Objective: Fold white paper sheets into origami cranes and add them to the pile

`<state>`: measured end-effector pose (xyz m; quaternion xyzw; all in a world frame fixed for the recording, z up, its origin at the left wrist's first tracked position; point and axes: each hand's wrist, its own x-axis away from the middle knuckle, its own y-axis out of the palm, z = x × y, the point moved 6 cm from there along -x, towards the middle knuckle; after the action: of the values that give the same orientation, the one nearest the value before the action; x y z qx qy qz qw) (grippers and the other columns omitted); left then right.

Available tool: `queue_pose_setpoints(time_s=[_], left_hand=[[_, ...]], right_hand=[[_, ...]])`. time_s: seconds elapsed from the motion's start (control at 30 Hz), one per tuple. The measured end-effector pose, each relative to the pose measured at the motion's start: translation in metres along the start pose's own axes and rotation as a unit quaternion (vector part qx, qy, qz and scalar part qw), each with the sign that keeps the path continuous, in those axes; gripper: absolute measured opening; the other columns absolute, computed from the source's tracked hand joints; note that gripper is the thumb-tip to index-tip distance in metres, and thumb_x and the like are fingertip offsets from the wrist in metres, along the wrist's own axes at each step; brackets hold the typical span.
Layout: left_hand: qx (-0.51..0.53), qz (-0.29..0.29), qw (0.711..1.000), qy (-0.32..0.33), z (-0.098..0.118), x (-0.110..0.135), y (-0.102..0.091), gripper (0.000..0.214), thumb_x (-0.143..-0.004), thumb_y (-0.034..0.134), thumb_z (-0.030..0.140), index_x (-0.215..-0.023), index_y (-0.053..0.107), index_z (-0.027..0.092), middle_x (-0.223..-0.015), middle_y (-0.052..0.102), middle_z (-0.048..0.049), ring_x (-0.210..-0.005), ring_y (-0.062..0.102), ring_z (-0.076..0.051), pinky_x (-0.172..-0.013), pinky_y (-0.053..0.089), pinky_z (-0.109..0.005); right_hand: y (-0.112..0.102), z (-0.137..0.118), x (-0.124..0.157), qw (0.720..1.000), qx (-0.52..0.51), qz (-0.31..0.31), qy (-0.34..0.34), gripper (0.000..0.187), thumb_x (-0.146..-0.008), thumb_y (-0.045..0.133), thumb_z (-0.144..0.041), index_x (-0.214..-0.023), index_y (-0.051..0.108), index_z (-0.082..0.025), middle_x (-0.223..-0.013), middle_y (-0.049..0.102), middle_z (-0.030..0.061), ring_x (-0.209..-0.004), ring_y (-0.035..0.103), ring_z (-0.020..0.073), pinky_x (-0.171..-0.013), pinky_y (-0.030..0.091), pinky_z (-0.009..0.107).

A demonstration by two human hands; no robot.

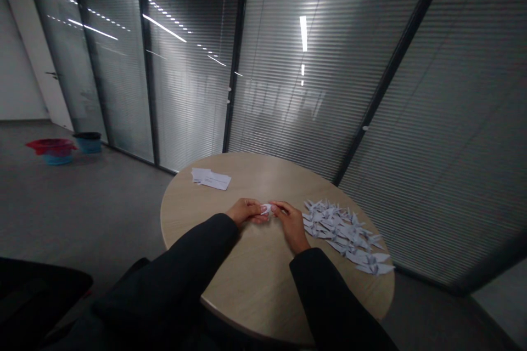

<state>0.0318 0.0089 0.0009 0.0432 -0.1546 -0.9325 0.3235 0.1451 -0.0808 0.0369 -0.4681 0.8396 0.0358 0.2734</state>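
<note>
A round table (255, 279) with a pale wood-grain top fills the lower middle of the view, and everything else is placed around it. Beyond its far edge stand tall glass partitions (296, 93) with closed horizontal blinds, reflecting strips of ceiling light. To the left of the table lies a grey floor (94, 203). Farther left, against the partition, are a red-and-blue plastic basin (52, 151) and a blue bucket with a dark rim (88, 142). A white door (41, 49) stands beyond them.

At the table's centre, the person's left hand (247, 211) and right hand (290, 222), both in black sleeves (173, 263), reach in from the near edge. Their fingertips pinch a small piece of folded white paper (265, 209) from either side, just above the tabletop. Its long axis runs roughly sideways between the hands; fingers hide much of it, so its pointing end cannot be told.

Just right of the right hand, many folded paper cranes (341, 233) lie in a loose cluster. Near the far edge, a small stack of white paper sheets (209, 178) lies flat.
</note>
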Motion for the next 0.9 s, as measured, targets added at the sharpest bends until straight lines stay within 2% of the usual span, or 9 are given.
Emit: queue_pose_setpoints(time_s=[0.13, 0.23, 0.4, 0.57, 0.73, 0.9], left_hand=[[-0.033, -0.010, 0.999, 0.009, 0.000, 0.000, 0.002, 0.049, -0.042, 0.086, 0.038, -0.072, 0.064, 0.007, -0.070, 0.069, -0.0117, -0.063, 0.066, -0.017, -0.059, 0.050, -0.026], [-0.051, 0.000, 0.998, 0.041, 0.003, -0.001, 0.002, 0.047, -0.040, 0.086, 0.038, -0.068, 0.063, 0.008, -0.064, 0.068, -0.0090, -0.059, 0.064, -0.016, -0.058, 0.049, -0.026], [-0.081, 0.019, 0.993, 0.078, 0.007, -0.001, 0.001, 0.045, -0.039, 0.085, 0.039, -0.063, 0.063, 0.008, -0.058, 0.065, -0.0059, -0.052, 0.058, -0.012, -0.057, 0.046, -0.026], [-0.110, 0.023, 0.990, 0.085, 0.009, 0.000, 0.002, 0.043, -0.038, 0.084, 0.039, -0.061, 0.063, 0.009, -0.055, 0.063, -0.0050, -0.050, 0.054, -0.010, -0.054, 0.041, -0.024], [-0.133, 0.025, 0.987, 0.090, 0.010, 0.002, 0.003, 0.043, -0.040, 0.083, 0.041, -0.060, 0.064, 0.009, -0.056, 0.064, -0.0052, -0.049, 0.053, -0.010, -0.053, 0.040, -0.024], [-0.125, 0.012, 0.988, 0.094, 0.011, 0.001, 0.004, 0.041, -0.042, 0.083, 0.040, -0.061, 0.063, 0.009, -0.056, 0.064, -0.0057, -0.050, 0.055, -0.011, -0.054, 0.041, -0.024]], right_hand=[[0.002, -0.006, 0.002, 1.000, 0.017, -0.014, -0.022, 0.026, -0.075, 0.057, -0.040, -0.085, 0.068, -0.018, -0.087, 0.069, 0.0072, -0.081, 0.063, 0.0208, -0.071, 0.049, 0.032], [0.003, -0.009, 0.002, 0.999, 0.024, -0.023, -0.033, 0.025, -0.076, 0.055, -0.040, -0.083, 0.066, -0.018, -0.085, 0.068, 0.0067, -0.079, 0.062, 0.0201, -0.070, 0.049, 0.031], [0.005, 0.002, 0.001, 0.999, 0.042, -0.025, 0.003, 0.029, -0.072, 0.059, -0.042, -0.086, 0.065, -0.017, -0.075, 0.067, 0.0046, -0.066, 0.059, 0.0172, -0.062, 0.047, 0.028], [0.008, 0.011, 0.000, 0.996, 0.068, -0.050, 0.011, 0.027, -0.073, 0.058, -0.043, -0.068, 0.064, -0.017, -0.062, 0.063, 0.0011, -0.057, 0.055, 0.0146, -0.054, 0.042, 0.025], [0.004, 0.004, 0.000, 0.995, 0.088, -0.024, -0.026, 0.027, -0.073, 0.059, -0.043, -0.065, 0.065, -0.018, -0.061, 0.063, 0.0011, -0.059, 0.055, 0.0151, -0.057, 0.043, 0.025], [0.004, 0.003, 0.001, 0.998, 0.051, -0.032, -0.004, 0.028, -0.071, 0.060, -0.044, -0.064, 0.064, -0.017, -0.058, 0.062, 0.0009, -0.056, 0.055, 0.0153, -0.053, 0.041, 0.025]])
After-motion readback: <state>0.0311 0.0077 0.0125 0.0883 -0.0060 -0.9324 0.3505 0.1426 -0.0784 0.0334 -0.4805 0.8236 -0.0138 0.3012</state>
